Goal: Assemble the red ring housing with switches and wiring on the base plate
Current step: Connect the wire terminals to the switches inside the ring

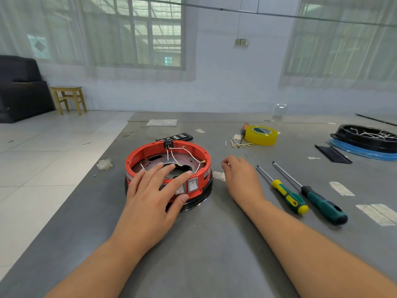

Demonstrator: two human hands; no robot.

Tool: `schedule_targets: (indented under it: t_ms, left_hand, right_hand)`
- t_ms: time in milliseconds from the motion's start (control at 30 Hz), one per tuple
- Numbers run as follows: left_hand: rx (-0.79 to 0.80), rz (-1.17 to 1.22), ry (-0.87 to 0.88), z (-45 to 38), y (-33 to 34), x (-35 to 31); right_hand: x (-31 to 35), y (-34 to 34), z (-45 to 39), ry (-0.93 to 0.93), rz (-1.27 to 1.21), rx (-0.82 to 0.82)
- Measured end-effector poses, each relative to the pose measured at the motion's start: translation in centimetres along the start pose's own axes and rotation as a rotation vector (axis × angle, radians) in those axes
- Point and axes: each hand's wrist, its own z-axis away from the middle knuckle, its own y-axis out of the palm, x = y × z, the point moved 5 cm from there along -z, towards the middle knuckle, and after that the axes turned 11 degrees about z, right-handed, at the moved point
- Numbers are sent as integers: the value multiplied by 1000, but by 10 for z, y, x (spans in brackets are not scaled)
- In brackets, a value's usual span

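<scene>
Left hand [154, 190] presses flat on the red ring housing [148, 151] at frame centre; right hand [240, 175] rests loosely curled, empty. Rigid plastic, probably light; grip the rim, sparing the thin wires [189, 154].

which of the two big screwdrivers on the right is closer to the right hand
The yellow-and-green-handled screwdriver. It lies just right of the right hand, while the dark teal-handled screwdriver lies beyond it, farther right.

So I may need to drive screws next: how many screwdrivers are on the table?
3: a yellow-and-green screwdriver and a dark green screwdriver right of the right hand, plus an orange-handled screwdriver beside the yellow tape roll.
</scene>
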Motion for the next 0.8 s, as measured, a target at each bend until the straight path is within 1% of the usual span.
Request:
schedule_targets:
  t_ms: [133, 233, 300, 367, 433, 533, 667, 800]
  left_hand:
    - [-16, 18, 30, 4, -6, -4]
    - [-89, 84, 34, 5, -13, -9]
    - [-135, 148, 2, 7, -16, -10]
    - [-179, 233, -64, 10, -19, -11]
    - [-232, 343, -155, 10, -21, -12]
    - [-292, 449, -224, 11, -24, -14]
    - [-326, 601, -322, 12, -23, -11]
    - [-346, 633, -321, 12, -24, -11]
  right_hand:
    - [1, -35, 29, 172, -359, -194]
    - [12, -48, 41, 222, -673, -202]
    - [27, -52, 49, 173, -822, -160]
    - [48, -52, 59, 64, -872, -108]
    - [67, -50, 70, -53, -855, -60]
    - [90, -46, 83, -179, -861, 27]
    - [97, -44, 88, -193, -884, 80]
    - [94, -42, 90, -115, -993, 131]
